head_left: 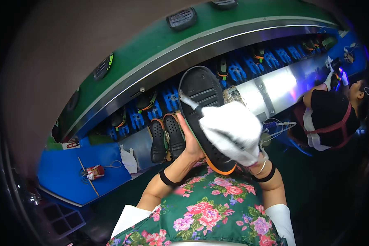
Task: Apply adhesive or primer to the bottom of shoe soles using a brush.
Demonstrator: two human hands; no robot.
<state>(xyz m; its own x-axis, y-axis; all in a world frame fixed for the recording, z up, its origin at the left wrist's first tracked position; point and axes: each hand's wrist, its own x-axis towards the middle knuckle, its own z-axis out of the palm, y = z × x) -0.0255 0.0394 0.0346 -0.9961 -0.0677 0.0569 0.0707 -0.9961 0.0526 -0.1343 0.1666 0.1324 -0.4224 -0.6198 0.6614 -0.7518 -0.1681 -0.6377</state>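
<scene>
A black shoe sole point(201, 84) with cross grooves, small holes and an orange edge at one end is held up close in front of me. My left hand point(192, 141) is bare and grips the sole along its left side. On my right hand point(233, 129) is a white glove, its fingers closed around a small brush point(189, 101) with a pale tip and dark band. The brush tip lies over the sole's face near its left edge; contact is hard to make out. Beyond my left hand lies a pair of black soles point(158, 137) with orange rims.
Blue racks point(236, 70) with shoe parts line a conveyor behind a metal rail point(160, 67). Shoe parts ride the green belt point(143, 51) beyond. At left, a blue table point(65, 168) bears a red-labelled container point(95, 172) and a white glove point(128, 159). A co-worker point(330, 110) sits at right.
</scene>
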